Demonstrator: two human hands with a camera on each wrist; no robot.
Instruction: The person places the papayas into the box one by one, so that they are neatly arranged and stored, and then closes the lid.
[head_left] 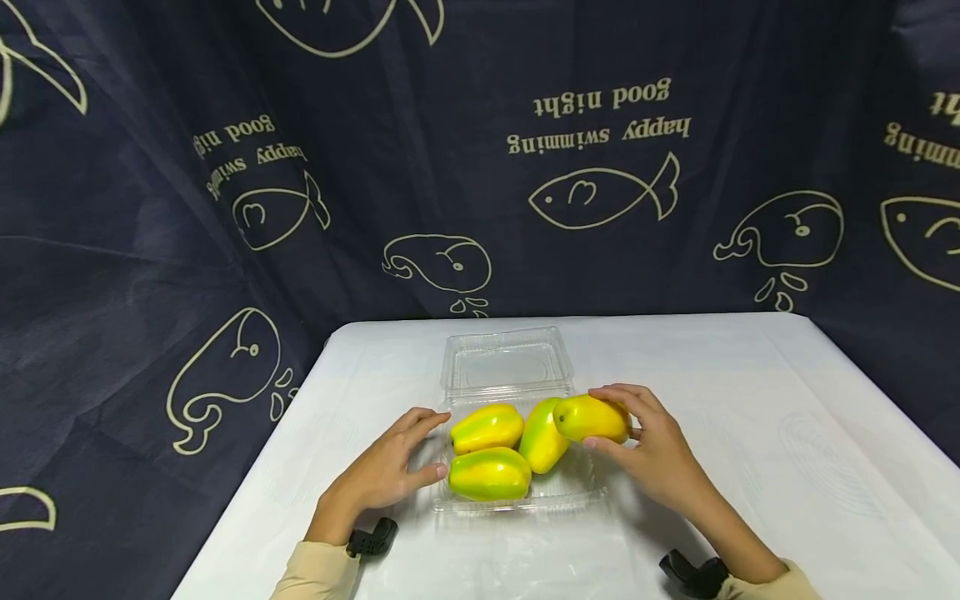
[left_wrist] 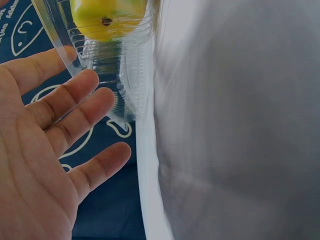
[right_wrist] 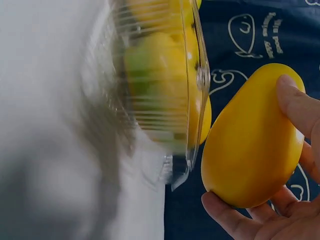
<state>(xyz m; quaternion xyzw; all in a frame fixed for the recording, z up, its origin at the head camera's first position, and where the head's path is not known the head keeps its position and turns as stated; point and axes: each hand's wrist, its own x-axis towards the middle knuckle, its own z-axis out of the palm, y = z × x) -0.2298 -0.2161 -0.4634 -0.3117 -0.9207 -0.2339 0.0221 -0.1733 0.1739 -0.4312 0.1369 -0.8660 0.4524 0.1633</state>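
Observation:
My right hand (head_left: 660, 450) grips a yellow papaya (head_left: 592, 418) between thumb and fingers, above the right side of a clear plastic clamshell box (head_left: 570, 497). In the right wrist view that papaya (right_wrist: 252, 142) is beside the box wall, clear of it. Three yellow-green papayas lie inside the box: one at the back left (head_left: 487, 428), one at the front left (head_left: 490, 474), and one slanting in the middle (head_left: 543, 437). At the box's left side is my left hand (head_left: 382, 467), its fingers spread and loosely extended; in the left wrist view a fingertip reaches the plastic wall.
The box's hinged lid (head_left: 510, 362) lies folded back, away from me. A white cloth covers the table (head_left: 750, 400). Dark blue fabric (head_left: 450, 150) with fish and whale drawings hangs behind and at the sides. Each wrist wears a black device (head_left: 372, 539).

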